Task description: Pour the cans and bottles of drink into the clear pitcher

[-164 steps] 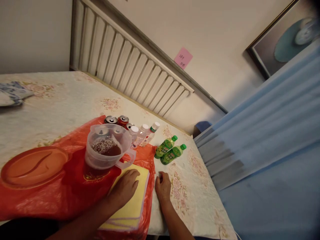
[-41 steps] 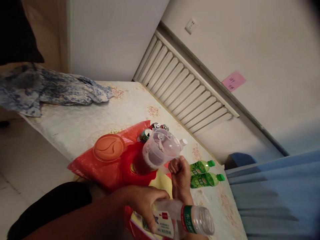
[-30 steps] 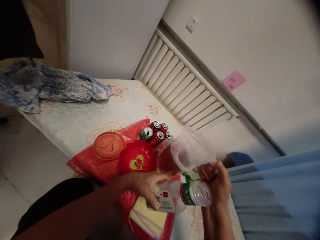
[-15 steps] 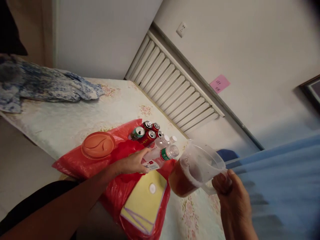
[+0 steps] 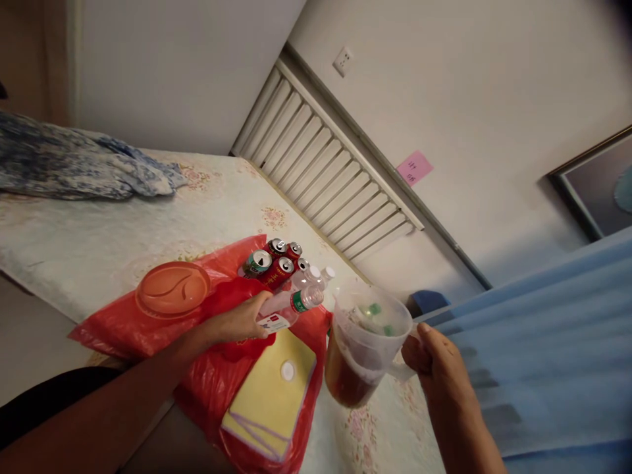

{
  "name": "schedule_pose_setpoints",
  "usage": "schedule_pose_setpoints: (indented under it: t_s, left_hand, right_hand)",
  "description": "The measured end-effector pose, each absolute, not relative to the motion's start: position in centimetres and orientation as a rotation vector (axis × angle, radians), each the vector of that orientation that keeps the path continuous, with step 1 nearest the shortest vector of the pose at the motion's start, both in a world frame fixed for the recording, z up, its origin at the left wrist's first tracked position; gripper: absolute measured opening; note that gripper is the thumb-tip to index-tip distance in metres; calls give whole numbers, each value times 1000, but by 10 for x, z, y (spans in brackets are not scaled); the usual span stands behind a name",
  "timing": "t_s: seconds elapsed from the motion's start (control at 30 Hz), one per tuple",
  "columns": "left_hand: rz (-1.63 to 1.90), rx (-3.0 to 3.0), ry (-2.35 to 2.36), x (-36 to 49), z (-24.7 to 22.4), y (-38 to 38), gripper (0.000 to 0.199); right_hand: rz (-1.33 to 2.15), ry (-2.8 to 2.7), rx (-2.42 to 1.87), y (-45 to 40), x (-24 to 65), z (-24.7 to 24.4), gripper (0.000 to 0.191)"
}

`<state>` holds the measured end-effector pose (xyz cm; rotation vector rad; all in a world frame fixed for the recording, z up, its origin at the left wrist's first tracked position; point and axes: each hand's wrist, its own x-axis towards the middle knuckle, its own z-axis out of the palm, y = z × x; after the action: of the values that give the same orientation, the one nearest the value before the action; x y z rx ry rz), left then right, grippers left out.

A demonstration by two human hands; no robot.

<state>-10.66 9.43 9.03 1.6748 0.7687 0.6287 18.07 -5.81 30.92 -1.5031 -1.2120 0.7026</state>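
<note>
Clear plastic shows at the centre of the frame, where an uncapped bottle [image 5: 299, 301] leans in the left hand [image 5: 241, 320], its fingers clamped round the lower part. At the lower right, the right hand [image 5: 434, 355] has its fingers closed round the handle [image 5: 402, 372] of a jug [image 5: 368, 345], which is part full of brown liquid [image 5: 345, 382]. As far as shows, the bottle is open and a white cap [image 5: 288, 370] lies on the yellow cloths [image 5: 269, 401]; no brown liquid is in the bottle and none is leaving the jug. Two more bottles [image 5: 314, 272] behind have their caps on. The bottle's base is hidden by the hand, green caps [image 5: 374, 308] show only through the jug, and whether the jug touches the desk [image 5: 227, 210] is hard to tell
</note>
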Motion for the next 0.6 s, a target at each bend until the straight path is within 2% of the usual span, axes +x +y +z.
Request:
schedule_pose_setpoints:
  t_s: [0.23,0.4,0.6]
  left_hand:
    - [631,1739,860,-107,79,98,54]
    - [630,1695,844,-106,79,98,61]
    - [662,1693,831,-107,79,97,57]
  right_hand:
    - [681,-1315,-1603,-47,180,317,61]
    - [707,-1389,-1680,-38,182,322,59]
    - [644,-1435,-1734,-31,178,326,59]
